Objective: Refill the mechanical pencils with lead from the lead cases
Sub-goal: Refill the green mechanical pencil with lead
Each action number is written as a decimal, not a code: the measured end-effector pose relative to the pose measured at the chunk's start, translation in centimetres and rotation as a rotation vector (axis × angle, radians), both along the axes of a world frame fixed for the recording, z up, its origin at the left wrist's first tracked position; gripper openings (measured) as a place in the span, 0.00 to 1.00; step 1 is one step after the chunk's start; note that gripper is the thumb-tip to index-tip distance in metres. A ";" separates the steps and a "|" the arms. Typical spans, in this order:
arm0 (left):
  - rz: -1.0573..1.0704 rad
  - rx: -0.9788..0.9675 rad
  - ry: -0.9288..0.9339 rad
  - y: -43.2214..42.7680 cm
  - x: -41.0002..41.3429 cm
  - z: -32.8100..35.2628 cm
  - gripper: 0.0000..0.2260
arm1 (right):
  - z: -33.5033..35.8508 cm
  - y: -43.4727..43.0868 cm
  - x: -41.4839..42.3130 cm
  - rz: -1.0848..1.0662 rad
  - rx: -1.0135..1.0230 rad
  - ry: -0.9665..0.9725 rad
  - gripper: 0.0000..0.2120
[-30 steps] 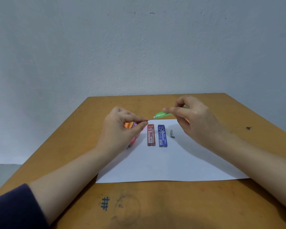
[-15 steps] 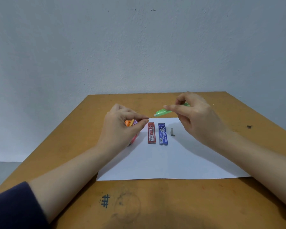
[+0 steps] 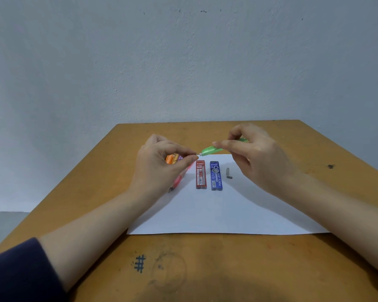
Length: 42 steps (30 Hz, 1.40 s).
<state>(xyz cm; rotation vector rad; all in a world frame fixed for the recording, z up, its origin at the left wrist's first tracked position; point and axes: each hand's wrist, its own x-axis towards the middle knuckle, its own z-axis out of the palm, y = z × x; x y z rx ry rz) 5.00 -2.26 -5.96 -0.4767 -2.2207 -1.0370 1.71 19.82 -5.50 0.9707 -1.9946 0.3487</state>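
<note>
My right hand (image 3: 258,158) holds a green mechanical pencil (image 3: 210,150) above the table, its open rear end pointing left. My left hand (image 3: 162,164) pinches thumb and forefinger together right at that end; a lead between them is too thin to see. On the white paper (image 3: 223,210) lie a red lead case (image 3: 201,174) and a blue lead case (image 3: 216,175) side by side. A small grey pencil cap (image 3: 228,172) lies right of the blue case. Orange and purple pencils (image 3: 172,159) and a pink one (image 3: 177,180) lie partly hidden under my left hand.
The wooden table (image 3: 205,269) carries a drawn hash mark (image 3: 139,263) near its front edge and a dark spot (image 3: 330,166) at the right. A grey wall rises behind the table's far edge.
My left fingertips have closed the small gap to the green pencil's open end. The view has tilted slightly; the cases and cap have not moved.
</note>
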 end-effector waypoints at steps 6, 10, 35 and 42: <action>-0.049 0.109 0.056 0.0 0.3 0.1 0.11 | -0.1 -0.4 0.4 0.022 -0.063 -0.111 0.14; -0.091 0.148 0.056 0.2 0.5 0.2 0.17 | -0.2 -0.6 0.6 0.016 -0.086 -0.153 0.13; -0.390 0.810 -0.272 1.9 1.1 0.1 0.10 | -1.3 -2.5 2.1 0.306 -0.226 -0.191 0.18; -0.432 0.829 -0.247 1.9 1.2 0.3 0.06 | -1.3 -2.8 2.5 0.384 -0.236 -0.233 0.15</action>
